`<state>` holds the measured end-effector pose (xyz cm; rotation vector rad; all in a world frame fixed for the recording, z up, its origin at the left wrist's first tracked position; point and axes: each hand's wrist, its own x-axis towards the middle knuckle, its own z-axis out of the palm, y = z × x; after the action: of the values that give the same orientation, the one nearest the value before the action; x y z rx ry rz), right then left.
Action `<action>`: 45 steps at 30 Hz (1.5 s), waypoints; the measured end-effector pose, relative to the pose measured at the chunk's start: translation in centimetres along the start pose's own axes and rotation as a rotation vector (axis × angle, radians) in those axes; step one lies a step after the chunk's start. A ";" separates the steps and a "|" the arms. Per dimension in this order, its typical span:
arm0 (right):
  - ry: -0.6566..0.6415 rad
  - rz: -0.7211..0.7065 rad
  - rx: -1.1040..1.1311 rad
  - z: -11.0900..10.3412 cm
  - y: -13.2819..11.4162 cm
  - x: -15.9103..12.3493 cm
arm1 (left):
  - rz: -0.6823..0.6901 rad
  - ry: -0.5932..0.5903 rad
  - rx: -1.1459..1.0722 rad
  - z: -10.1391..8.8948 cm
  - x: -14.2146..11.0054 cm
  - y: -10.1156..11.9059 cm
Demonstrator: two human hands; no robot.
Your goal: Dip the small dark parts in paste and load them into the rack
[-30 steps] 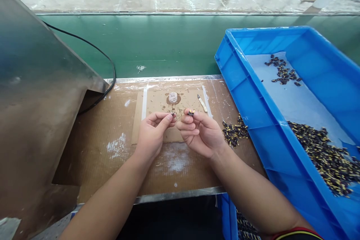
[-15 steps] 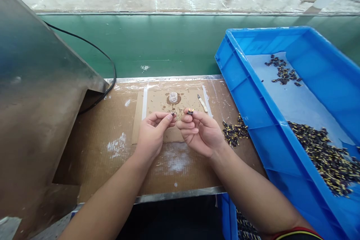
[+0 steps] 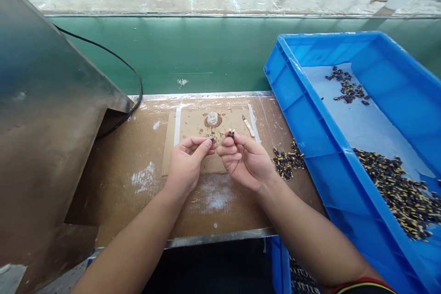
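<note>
Between the thumb and fingers of my right hand (image 3: 246, 158) is a small black part with yellow tips (image 3: 231, 133), its tips pointing up. My left hand (image 3: 189, 158) pinches a tiny dark piece (image 3: 212, 139), mostly covered by the fingertips, so its kind is unclear. Both hands are close together over a taped-down cardboard sheet (image 3: 193, 121). Just beyond the fingers, a small clear round container (image 3: 212, 118) stands on a wet patch. A knife with a whitish handle (image 3: 248, 127) lies on the sheet's right side.
A pile of black-and-yellow parts (image 3: 288, 161) lies on the table beside a large blue bin (image 3: 303, 115) holding many more. At left stands a metal housing (image 3: 51, 101) with a black cable (image 3: 110, 55). A green panel (image 3: 206, 50) rises behind the table.
The black part in my right hand has turned, so its two yellow tips now stand upright. My left hand has stayed almost still.
</note>
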<state>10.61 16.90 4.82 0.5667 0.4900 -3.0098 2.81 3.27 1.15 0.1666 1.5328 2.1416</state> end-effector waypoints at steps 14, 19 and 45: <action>0.056 -0.151 -0.190 -0.6 -0.2 0.6 | -0.001 0.014 0.018 0.1 0.1 0.1; 0.234 -0.668 -0.726 -2.3 -2.0 2.5 | 0.012 0.047 0.042 -0.3 0.7 -0.1; 0.200 -1.117 -1.659 -3.7 -2.0 8.2 | 0.129 0.139 0.049 -1.2 3.1 -0.4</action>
<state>4.03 20.07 -0.81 0.3690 3.4275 -1.6338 -0.22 3.75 -0.20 0.1393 1.6957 2.2586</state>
